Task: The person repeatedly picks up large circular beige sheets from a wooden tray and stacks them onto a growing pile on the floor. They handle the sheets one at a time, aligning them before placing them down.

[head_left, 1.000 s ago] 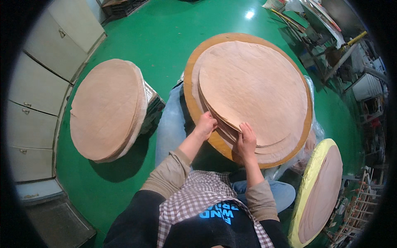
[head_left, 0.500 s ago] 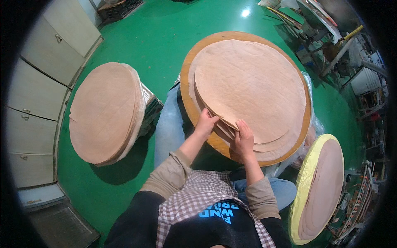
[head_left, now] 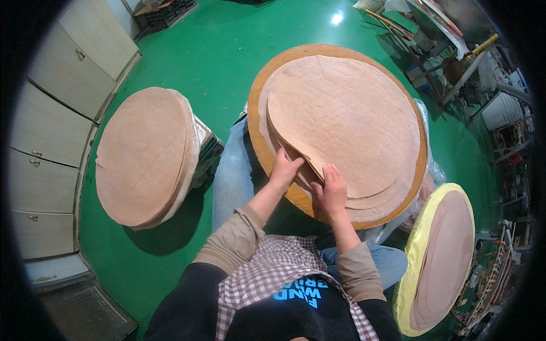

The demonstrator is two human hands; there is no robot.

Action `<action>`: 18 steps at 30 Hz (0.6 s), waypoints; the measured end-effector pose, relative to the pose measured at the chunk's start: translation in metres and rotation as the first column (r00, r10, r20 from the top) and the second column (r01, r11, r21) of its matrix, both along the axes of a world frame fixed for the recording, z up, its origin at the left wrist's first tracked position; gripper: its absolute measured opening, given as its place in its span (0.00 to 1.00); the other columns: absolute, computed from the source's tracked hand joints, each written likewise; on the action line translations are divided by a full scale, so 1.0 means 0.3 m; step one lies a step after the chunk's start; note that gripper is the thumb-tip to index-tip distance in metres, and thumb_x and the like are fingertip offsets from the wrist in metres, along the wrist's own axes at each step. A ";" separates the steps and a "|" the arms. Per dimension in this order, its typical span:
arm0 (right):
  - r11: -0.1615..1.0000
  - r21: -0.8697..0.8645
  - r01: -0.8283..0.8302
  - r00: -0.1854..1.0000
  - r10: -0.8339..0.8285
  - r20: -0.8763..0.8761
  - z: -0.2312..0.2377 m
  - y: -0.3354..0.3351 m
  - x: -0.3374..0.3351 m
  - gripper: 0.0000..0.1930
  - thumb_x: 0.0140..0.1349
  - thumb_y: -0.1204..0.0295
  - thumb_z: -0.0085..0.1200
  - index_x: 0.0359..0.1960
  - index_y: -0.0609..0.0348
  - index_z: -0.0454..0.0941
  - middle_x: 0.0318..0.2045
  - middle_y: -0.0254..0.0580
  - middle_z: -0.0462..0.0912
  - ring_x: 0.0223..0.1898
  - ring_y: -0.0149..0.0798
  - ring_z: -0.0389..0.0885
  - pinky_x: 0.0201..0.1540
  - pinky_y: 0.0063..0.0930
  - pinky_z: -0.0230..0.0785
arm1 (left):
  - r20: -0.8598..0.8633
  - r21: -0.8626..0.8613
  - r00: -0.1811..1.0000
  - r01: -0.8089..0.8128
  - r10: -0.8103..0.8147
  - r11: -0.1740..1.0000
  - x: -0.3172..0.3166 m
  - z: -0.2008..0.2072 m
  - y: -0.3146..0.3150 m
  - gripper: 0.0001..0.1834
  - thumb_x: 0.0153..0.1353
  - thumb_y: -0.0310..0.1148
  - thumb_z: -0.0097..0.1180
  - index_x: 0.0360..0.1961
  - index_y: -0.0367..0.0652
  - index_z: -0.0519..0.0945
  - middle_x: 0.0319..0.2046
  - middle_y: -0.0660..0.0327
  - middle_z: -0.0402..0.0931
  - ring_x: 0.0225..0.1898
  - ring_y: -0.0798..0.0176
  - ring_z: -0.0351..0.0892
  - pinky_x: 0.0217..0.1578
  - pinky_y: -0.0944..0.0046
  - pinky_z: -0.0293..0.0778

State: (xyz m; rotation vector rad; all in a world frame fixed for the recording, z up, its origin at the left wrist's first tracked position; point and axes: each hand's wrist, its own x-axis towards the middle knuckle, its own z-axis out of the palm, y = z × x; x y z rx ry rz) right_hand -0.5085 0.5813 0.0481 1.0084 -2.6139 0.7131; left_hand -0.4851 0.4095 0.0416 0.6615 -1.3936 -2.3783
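Lettering [head_left: 298, 293], blue on black, hands [head_left: 285, 170] [head_left: 334, 187] holding sheets [head_left: 341, 125]

The round sheets [head_left: 341, 125] near the centre of the frame look matt and faintly wrinkled, papery to my eye, on a board [head_left: 257, 113] of smooth wood with a low sheen. The green floor [head_left: 222, 62] shines, glossiest toward the top. At left, the cabinet doors [head_left: 51, 125] look smooth and dull. At lower right I see shiny, crinkled yellow wrapping [head_left: 405, 290]; at lower middle, a checked cloth apron [head_left: 267, 258].
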 end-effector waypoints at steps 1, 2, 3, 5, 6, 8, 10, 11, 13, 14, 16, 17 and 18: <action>1.000 0.003 0.011 1.000 -0.011 -0.029 -0.003 -0.008 -0.006 0.17 0.51 0.73 0.54 0.45 0.60 0.74 0.44 0.52 0.77 0.49 0.53 0.74 0.50 0.43 0.67 | 0.000 -0.025 1.000 -0.001 0.001 1.000 0.000 0.003 -0.001 0.24 0.50 0.21 0.56 0.50 0.36 0.65 0.44 0.56 0.72 0.48 0.61 0.71 0.49 0.65 0.69; 1.000 -0.004 0.019 0.998 -0.019 -0.061 0.001 -0.017 -0.022 0.16 0.52 0.72 0.53 0.45 0.58 0.74 0.43 0.52 0.78 0.47 0.54 0.76 0.48 0.44 0.68 | 0.028 -0.048 1.000 0.004 -0.003 0.999 0.002 0.006 -0.001 0.24 0.50 0.21 0.56 0.50 0.35 0.64 0.44 0.56 0.72 0.48 0.61 0.71 0.49 0.64 0.68; 0.995 0.068 0.073 0.993 -0.079 0.091 0.018 -0.024 -0.045 0.15 0.52 0.73 0.52 0.44 0.58 0.75 0.40 0.54 0.78 0.44 0.54 0.76 0.46 0.43 0.69 | 0.067 -0.076 0.998 0.007 -0.002 0.997 0.005 0.008 -0.002 0.25 0.50 0.22 0.57 0.50 0.35 0.64 0.44 0.56 0.72 0.48 0.62 0.71 0.49 0.64 0.68; 0.962 0.224 0.159 0.899 -0.235 0.370 0.091 -0.035 -0.116 0.14 0.51 0.76 0.50 0.41 0.58 0.77 0.33 0.58 0.79 0.39 0.55 0.78 0.42 0.42 0.70 | 0.106 0.009 0.993 0.048 -0.048 0.999 0.010 0.008 -0.002 0.27 0.50 0.23 0.58 0.52 0.34 0.63 0.46 0.54 0.72 0.49 0.60 0.71 0.50 0.64 0.67; 0.973 0.164 0.161 0.927 -0.206 0.313 0.149 -0.042 -0.174 0.11 0.53 0.73 0.49 0.38 0.55 0.78 0.29 0.57 0.79 0.34 0.56 0.79 0.37 0.44 0.71 | 0.097 0.043 0.993 0.060 -0.064 0.997 0.013 0.006 -0.002 0.29 0.50 0.24 0.58 0.53 0.33 0.62 0.47 0.53 0.71 0.50 0.59 0.71 0.51 0.63 0.67; 0.981 0.094 0.170 0.962 -0.186 0.201 0.293 -0.049 -0.266 0.08 0.56 0.70 0.48 0.34 0.52 0.79 0.25 0.54 0.79 0.29 0.56 0.79 0.31 0.45 0.72 | 0.065 -0.101 0.998 0.002 0.004 0.995 0.015 -0.003 -0.001 0.32 0.51 0.25 0.58 0.57 0.33 0.59 0.51 0.51 0.69 0.53 0.58 0.69 0.53 0.62 0.65; 0.987 0.045 0.151 0.988 -0.153 0.034 0.460 -0.004 -0.317 0.06 0.55 0.73 0.49 0.32 0.54 0.78 0.24 0.53 0.79 0.29 0.53 0.79 0.31 0.43 0.72 | 0.046 -0.227 0.990 -0.117 0.130 0.967 0.016 -0.009 -0.003 0.38 0.52 0.25 0.57 0.62 0.34 0.53 0.57 0.48 0.64 0.58 0.54 0.65 0.57 0.61 0.62; 0.997 -0.005 0.079 0.990 -0.079 -0.119 0.511 0.016 -0.307 0.06 0.54 0.75 0.49 0.32 0.55 0.77 0.25 0.53 0.79 0.29 0.52 0.80 0.31 0.42 0.72 | 0.091 -0.444 0.963 -0.190 0.255 0.875 0.014 -0.009 -0.008 0.37 0.52 0.24 0.56 0.63 0.34 0.53 0.58 0.47 0.61 0.59 0.54 0.64 0.58 0.60 0.60; 0.993 0.035 0.108 0.981 -0.101 -0.164 0.539 0.047 -0.257 0.07 0.52 0.78 0.50 0.33 0.56 0.76 0.26 0.50 0.79 0.30 0.50 0.80 0.31 0.41 0.72 | 0.082 -0.546 0.935 -0.248 0.346 0.800 0.004 -0.004 -0.027 0.34 0.52 0.24 0.54 0.61 0.34 0.57 0.58 0.46 0.63 0.59 0.52 0.64 0.58 0.60 0.60; 0.998 0.021 0.052 0.964 -0.045 -0.263 0.528 0.071 -0.234 0.08 0.51 0.79 0.50 0.34 0.56 0.76 0.27 0.49 0.80 0.31 0.49 0.80 0.30 0.40 0.73 | 0.073 -0.555 0.941 -0.237 0.331 0.797 -0.003 0.000 -0.033 0.33 0.52 0.24 0.54 0.61 0.34 0.58 0.58 0.46 0.63 0.59 0.52 0.64 0.58 0.60 0.60; 0.999 -0.011 0.046 0.979 -0.048 -0.200 0.418 0.095 -0.172 0.16 0.46 0.84 0.48 0.38 0.57 0.76 0.35 0.47 0.80 0.37 0.48 0.79 0.37 0.39 0.73 | 0.067 -0.501 0.944 -0.247 0.322 0.829 -0.011 0.010 -0.046 0.32 0.52 0.24 0.53 0.60 0.33 0.60 0.58 0.45 0.63 0.60 0.51 0.63 0.58 0.60 0.60; 0.998 -0.052 0.021 0.982 -0.030 -0.186 0.341 0.107 -0.147 0.18 0.44 0.85 0.48 0.39 0.57 0.76 0.38 0.47 0.79 0.40 0.48 0.79 0.40 0.38 0.73 | 0.114 -0.457 0.945 -0.224 0.307 0.861 -0.013 0.014 -0.051 0.32 0.52 0.24 0.53 0.60 0.33 0.61 0.57 0.45 0.64 0.60 0.51 0.63 0.58 0.61 0.60; 0.999 -0.028 0.045 0.992 -0.048 -0.120 0.266 0.130 -0.122 0.20 0.43 0.86 0.47 0.41 0.57 0.76 0.40 0.47 0.79 0.43 0.48 0.77 0.44 0.38 0.71 | 0.131 -0.410 0.946 -0.220 0.296 0.885 -0.013 0.018 -0.054 0.32 0.52 0.25 0.53 0.60 0.33 0.61 0.57 0.44 0.64 0.60 0.51 0.64 0.58 0.61 0.61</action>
